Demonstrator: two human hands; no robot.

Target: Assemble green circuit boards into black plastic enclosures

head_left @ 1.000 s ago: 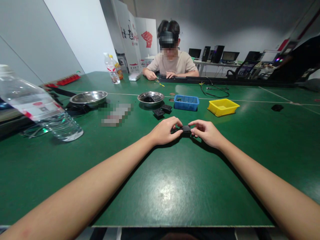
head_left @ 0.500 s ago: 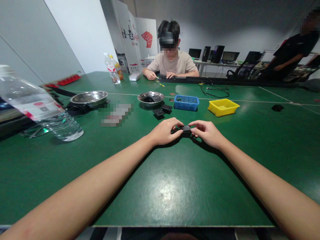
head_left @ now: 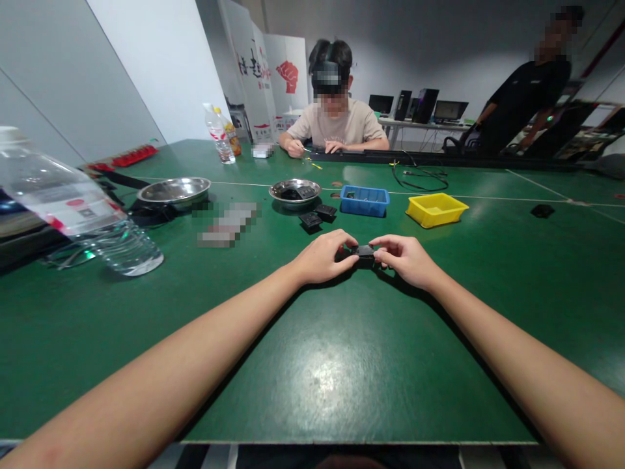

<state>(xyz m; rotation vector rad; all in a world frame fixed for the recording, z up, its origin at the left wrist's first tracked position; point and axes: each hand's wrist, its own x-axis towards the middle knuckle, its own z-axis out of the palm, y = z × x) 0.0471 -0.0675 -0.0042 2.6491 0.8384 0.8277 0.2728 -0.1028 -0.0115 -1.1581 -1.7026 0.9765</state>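
Between my two hands a small black box-shaped part [head_left: 364,253] is held at the table top. My left hand [head_left: 326,256] grips its left side with thumb and fingers. At its right side the thumb and fingertips of my right hand [head_left: 403,258] pinch it. Beyond my left hand lie two similar black parts, one [head_left: 310,222] nearer and one [head_left: 325,212] behind it. A steel bowl [head_left: 295,204] with black pieces in it stands just past them. The underside of the held part is hidden.
A blue divided tray [head_left: 364,206] and a yellow tray [head_left: 436,212] stand past my hands. To the left are a tilted water bottle [head_left: 88,208] and a steel dish [head_left: 174,193]. Across the green table [head_left: 332,365] a person [head_left: 342,124] works, beyond cables [head_left: 422,179].
My hands and the black part stay almost in place. The standing person at the back right has moved left. Across the table, the seated person's hand has shifted slightly.
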